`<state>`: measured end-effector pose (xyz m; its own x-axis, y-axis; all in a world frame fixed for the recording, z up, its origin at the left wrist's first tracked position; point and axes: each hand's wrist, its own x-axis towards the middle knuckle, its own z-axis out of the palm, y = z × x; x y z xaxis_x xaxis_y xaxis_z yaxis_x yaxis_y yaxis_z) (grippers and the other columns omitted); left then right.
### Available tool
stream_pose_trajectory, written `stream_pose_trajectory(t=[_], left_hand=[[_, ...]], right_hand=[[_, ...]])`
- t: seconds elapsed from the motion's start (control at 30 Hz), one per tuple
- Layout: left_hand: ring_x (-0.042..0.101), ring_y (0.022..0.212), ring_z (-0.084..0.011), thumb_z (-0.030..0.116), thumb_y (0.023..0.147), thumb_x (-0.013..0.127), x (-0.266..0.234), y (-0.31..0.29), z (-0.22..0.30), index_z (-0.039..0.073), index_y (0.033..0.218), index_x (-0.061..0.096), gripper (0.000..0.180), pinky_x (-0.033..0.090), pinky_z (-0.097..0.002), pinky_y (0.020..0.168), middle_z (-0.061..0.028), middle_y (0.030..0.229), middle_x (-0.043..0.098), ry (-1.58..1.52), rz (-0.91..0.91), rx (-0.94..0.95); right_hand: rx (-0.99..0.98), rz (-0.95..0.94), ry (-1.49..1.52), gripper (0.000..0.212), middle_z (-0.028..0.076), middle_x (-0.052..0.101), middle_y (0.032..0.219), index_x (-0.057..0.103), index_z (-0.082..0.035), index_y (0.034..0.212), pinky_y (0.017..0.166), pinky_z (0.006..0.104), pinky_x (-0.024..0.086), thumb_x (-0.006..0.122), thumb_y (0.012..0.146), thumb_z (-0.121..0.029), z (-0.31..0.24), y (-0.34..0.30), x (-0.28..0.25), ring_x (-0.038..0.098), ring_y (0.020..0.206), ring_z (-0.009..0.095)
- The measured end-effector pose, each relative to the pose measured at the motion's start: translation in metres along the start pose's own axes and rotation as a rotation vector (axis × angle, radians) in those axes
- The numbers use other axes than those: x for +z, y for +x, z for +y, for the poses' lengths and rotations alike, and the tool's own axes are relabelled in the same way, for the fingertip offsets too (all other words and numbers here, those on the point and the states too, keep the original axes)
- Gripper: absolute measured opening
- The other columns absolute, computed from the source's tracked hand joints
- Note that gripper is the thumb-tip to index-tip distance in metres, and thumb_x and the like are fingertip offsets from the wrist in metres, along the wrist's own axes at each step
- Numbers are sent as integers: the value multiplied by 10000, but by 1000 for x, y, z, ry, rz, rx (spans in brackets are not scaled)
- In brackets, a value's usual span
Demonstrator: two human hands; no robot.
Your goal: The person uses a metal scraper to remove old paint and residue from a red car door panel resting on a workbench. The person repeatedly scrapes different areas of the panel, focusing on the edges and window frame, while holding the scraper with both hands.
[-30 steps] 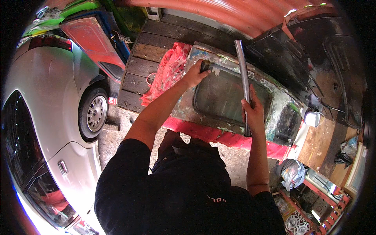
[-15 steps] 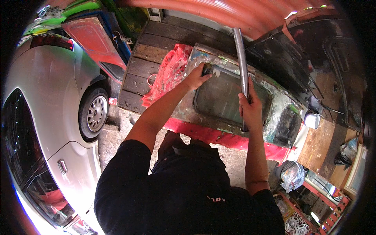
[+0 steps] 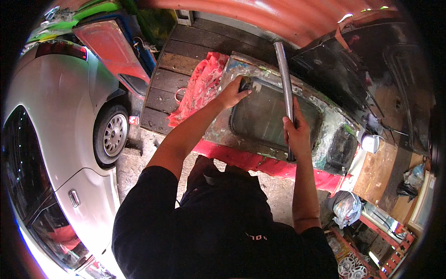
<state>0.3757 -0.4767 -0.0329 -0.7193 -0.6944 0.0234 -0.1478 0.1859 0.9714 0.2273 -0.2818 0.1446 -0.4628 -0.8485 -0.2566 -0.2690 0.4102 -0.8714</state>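
Observation:
A worn, paint-stained panel (image 3: 218,125) with a rounded glass window (image 3: 260,111) lies in front of me, and looks like a vehicle door or hatch. My left hand (image 3: 231,94) is closed round a small dark block (image 3: 245,83) at the window's far left corner; what the block is I cannot make out. My right hand (image 3: 298,130) grips a grey metal pipe (image 3: 284,74) over the right part of the window. The pipe points away from me, its far end above the panel's far edge.
Red cloth (image 3: 204,83) lies bunched at the panel's left, on dark planks (image 3: 174,67). A silver car (image 3: 74,139) stands at left, a red panel (image 3: 104,46) beyond it. At right are a black panel (image 3: 362,56), a white pot (image 3: 370,143) and a plastic bag (image 3: 347,211).
The pipe and my right hand have come slightly down toward me, the far end tipping a little left. My left hand stays at the window corner.

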Motion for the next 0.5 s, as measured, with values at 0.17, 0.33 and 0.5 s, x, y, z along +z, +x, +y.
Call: stream_pose_trajectory(t=[0.17,0.33,0.5], left_hand=[[583,1015,-310,260,887,694,1,1,-5,-36,1243,442,528,443,-398,902,-214,1064,593,0,86,18],[574,1027,-286,248,884,699,4,-1,-5,-30,1263,432,541,441,-392,913,-197,1090,587,-47,23,7],[573,1028,-282,254,882,702,3,-5,0,-32,1272,422,559,442,-388,917,-198,1096,586,-59,36,-28]], right_hand=[[48,-17,58,637,-33,447,656,308,-186,1534,421,233,352,551,955,-79,-2,-4,-1,395,466,56],[15,1,35,636,-32,444,654,313,-188,1533,418,231,348,563,956,-90,-1,-1,0,393,466,54],[13,8,-5,645,18,611,771,356,-207,1515,527,259,440,605,930,-100,-18,8,3,529,581,92]])
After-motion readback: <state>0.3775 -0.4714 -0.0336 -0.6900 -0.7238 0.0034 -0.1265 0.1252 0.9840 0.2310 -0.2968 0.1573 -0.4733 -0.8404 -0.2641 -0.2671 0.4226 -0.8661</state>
